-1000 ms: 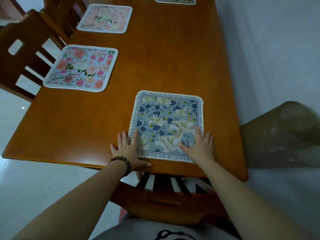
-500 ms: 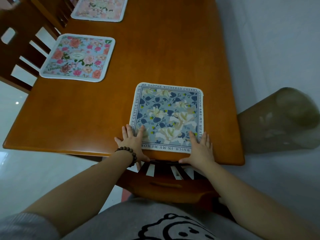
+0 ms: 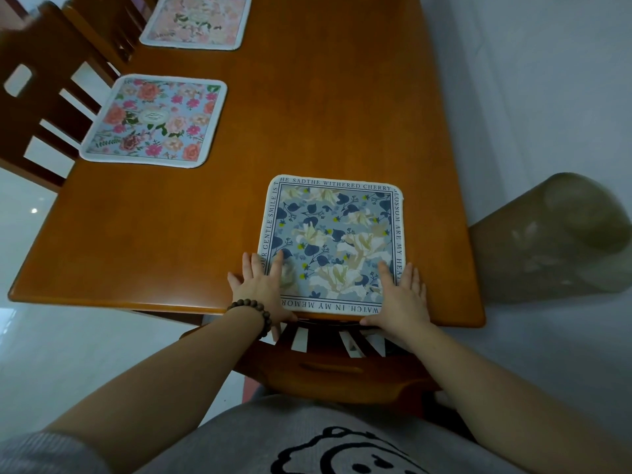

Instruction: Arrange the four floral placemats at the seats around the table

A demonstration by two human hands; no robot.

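Note:
A blue floral placemat (image 3: pixel 333 234) with a border of printed words lies at the near edge of the wooden table (image 3: pixel 325 97). My left hand (image 3: pixel 260 289), with a bead bracelet on the wrist, lies flat on its near left corner, fingers spread. My right hand (image 3: pixel 402 299) presses flat on the near right corner, thumb at the table's rim. A rose-patterned placemat (image 3: pixel 154 121) lies at the left side. A pale pink placemat (image 3: pixel 196 20) lies farther along that side, cut off by the top of the frame.
A wooden chair (image 3: pixel 328 367) stands tucked under the table between me and the mat. Two more chairs (image 3: pixel 37 97) line the left side. A brownish covered shape (image 3: pixel 554 237) sits on the floor to the right.
The blue placemat has slid toward me under both hands and its near edge now reaches the table's rim. The view has tilted down, and the far placemat has left the frame.

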